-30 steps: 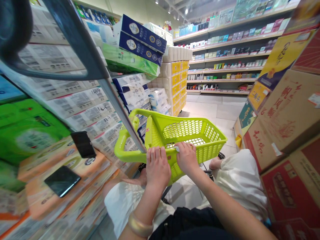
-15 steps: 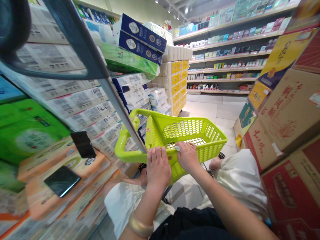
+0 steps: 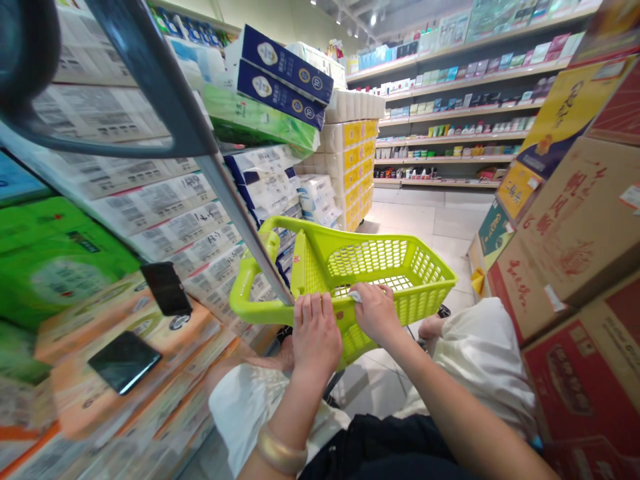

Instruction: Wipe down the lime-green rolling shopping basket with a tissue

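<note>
A lime-green plastic shopping basket (image 3: pixel 400 267) on wheels stands on the aisle floor just in front of my knees. My left hand (image 3: pixel 315 333) is curled over the basket's near rim, fingers wrapped round it, a gold bangle on the wrist. My right hand (image 3: pixel 376 310) rests on the same rim a little to the right, its fingers pinched on a small white cloth or tissue (image 3: pixel 355 295) pressed against the plastic. The basket looks empty inside.
Stacked tissue and paper packs (image 3: pixel 150 213) fill the left, with two dark phones (image 3: pixel 125 360) lying on orange packs. A grey metal bar (image 3: pixel 225 200) slants across. Cardboard cartons (image 3: pixel 575 227) pile up on the right. Store shelves (image 3: pixel 450 113) line the far end of the tiled aisle.
Almost nothing has changed. My right hand with the white cloth has shifted very slightly along the rim; my left hand keeps its grip.
</note>
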### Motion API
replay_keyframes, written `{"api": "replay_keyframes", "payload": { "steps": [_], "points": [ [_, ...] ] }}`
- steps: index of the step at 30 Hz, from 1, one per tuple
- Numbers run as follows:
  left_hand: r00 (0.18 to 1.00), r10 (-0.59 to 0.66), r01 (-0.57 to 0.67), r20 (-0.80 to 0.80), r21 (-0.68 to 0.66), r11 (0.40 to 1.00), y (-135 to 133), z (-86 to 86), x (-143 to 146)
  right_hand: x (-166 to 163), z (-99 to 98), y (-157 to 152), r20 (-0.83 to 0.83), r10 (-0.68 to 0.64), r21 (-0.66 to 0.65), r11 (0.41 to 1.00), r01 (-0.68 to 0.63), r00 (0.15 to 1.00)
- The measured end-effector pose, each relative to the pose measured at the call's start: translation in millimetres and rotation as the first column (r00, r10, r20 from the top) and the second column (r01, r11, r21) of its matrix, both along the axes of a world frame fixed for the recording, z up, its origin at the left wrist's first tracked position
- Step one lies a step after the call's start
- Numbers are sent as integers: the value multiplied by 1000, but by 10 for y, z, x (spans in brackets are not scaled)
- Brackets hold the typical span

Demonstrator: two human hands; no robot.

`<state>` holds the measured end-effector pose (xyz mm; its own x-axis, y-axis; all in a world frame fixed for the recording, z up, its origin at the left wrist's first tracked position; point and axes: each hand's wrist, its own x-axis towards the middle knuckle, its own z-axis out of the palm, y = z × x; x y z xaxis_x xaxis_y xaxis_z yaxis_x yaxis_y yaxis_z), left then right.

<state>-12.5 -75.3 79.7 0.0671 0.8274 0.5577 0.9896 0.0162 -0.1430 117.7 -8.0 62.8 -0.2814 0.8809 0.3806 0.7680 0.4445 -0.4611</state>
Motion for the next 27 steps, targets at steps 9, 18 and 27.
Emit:
{"api": "replay_keyframes", "payload": {
  "steps": [9,18,27],
  "points": [
    [1000,7,-7,22,-10,1000,2,23,7,-207,16,-157,-17,33,82,996,-31,999],
    [999,29,-27,35,-37,999,29,87,-31,113,-126,-23,-18,-130,68,989,131,991],
    [1000,17,-16,24,-18,1000,55,71,-106,-262,-50,-166,-83,19,99,995,-11,996]
  ]
}}
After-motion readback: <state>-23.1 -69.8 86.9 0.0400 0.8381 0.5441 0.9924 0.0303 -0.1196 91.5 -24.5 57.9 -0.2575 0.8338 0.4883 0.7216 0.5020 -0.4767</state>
